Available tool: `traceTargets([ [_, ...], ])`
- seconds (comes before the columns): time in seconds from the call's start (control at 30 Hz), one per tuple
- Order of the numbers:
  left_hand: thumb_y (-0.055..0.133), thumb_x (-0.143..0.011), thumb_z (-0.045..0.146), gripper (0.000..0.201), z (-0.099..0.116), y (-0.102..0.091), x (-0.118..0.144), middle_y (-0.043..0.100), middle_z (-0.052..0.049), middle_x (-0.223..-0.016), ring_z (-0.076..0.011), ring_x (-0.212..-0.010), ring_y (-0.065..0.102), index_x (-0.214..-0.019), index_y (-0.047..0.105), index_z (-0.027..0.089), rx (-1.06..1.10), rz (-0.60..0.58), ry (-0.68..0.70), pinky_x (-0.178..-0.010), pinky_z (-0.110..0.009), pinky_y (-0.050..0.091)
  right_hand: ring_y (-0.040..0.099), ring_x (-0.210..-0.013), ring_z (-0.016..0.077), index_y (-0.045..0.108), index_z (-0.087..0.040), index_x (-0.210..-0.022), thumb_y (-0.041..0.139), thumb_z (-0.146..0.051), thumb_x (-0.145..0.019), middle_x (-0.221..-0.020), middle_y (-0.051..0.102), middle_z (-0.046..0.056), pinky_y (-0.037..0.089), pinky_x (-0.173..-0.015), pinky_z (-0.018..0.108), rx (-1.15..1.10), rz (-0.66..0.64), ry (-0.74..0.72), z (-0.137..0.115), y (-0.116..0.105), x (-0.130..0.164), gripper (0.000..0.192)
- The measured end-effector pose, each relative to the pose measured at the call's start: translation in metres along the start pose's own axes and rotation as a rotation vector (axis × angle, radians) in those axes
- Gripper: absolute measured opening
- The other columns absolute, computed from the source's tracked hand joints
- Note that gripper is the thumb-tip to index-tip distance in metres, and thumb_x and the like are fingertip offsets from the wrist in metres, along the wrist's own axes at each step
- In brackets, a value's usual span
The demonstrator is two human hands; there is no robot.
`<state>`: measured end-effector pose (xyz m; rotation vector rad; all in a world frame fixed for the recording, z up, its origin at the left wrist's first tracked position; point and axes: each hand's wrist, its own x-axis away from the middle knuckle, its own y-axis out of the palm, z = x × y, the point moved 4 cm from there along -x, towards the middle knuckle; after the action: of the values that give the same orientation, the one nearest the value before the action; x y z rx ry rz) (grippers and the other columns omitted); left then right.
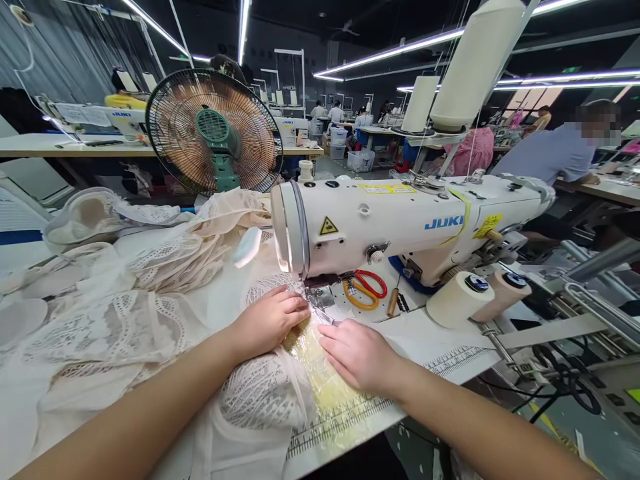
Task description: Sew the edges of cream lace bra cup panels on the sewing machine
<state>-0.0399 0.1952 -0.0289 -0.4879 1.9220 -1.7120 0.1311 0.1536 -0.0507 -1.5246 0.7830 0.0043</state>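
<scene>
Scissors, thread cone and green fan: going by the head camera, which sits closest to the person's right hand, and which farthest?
From the right hand:
1. Scissors, red and yellow handles, just beyond the hand under the sewing machine arm.
2. Thread cone, lying on its side further right on the table.
3. Green fan, standing far back on the left.

A sewing machine (400,223) stands across the middle right of the frame on a surface (450,363). Just below its needle end, at centre, the left hand (270,320) and right hand (357,353) rest side by side on lace fabric (260,393), close to each other. More fabric is heaped (165,260) to the left. A fan (214,132) stands behind that heap, upper left. Scissors (365,288) lie under the machine's arm. Two thread cones (475,297) lie to the right of the scissors. A person (555,153) sits at the upper right, behind the machine.
</scene>
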Motion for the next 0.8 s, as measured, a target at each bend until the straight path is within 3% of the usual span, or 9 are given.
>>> traceTargets([
  [0.47,0.046,-0.086,0.005,0.037,-0.021,-0.004,-0.003,0.064,-0.011,-0.119,-0.0279,-0.113,0.054,-0.116,0.064,0.016,-0.112,-0.106,-0.133,-0.102,-0.053,0.038,0.051,-0.074,0.0203,0.062,-0.013,-0.103,0.041,-0.022,-0.091,-0.118,0.063,0.010,0.046,-0.068,0.035,0.023,0.003,-0.001,0.000,-0.003,-0.001,0.026],
  [0.6,0.045,-0.089,0.011,0.031,-0.020,-0.014,0.005,0.063,-0.013,-0.118,-0.0308,-0.115,0.051,-0.110,0.067,0.015,-0.133,-0.001,-0.174,-0.099,-0.054,0.040,0.052,-0.077,0.0204,0.063,-0.012,-0.102,0.043,-0.021,-0.090,-0.117,0.064,0.008,0.048,-0.068,0.033,0.040,0.040,-0.001,0.000,-0.004,0.000,0.025],
  [0.7,0.038,-0.090,0.011,0.035,-0.006,-0.028,0.017,0.062,-0.011,-0.119,-0.0259,-0.113,0.053,-0.106,0.068,0.017,0.033,0.119,-0.130,-0.097,-0.043,0.043,0.055,-0.077,0.0199,0.064,-0.013,-0.100,0.044,-0.020,-0.089,-0.112,0.066,0.008,0.049,-0.067,0.033,0.031,0.073,-0.014,0.002,-0.004,0.001,0.024],
  [0.8,0.036,-0.085,0.007,0.041,0.015,-0.035,0.026,0.065,-0.006,-0.111,-0.0187,-0.105,0.057,-0.108,0.066,0.022,0.322,0.002,-0.046,-0.090,-0.028,0.046,0.059,-0.079,0.0209,0.064,-0.014,-0.098,0.044,-0.019,-0.089,-0.107,0.068,0.008,0.051,-0.067,0.034,-0.011,0.114,-0.003,0.007,-0.004,0.002,0.023],
])
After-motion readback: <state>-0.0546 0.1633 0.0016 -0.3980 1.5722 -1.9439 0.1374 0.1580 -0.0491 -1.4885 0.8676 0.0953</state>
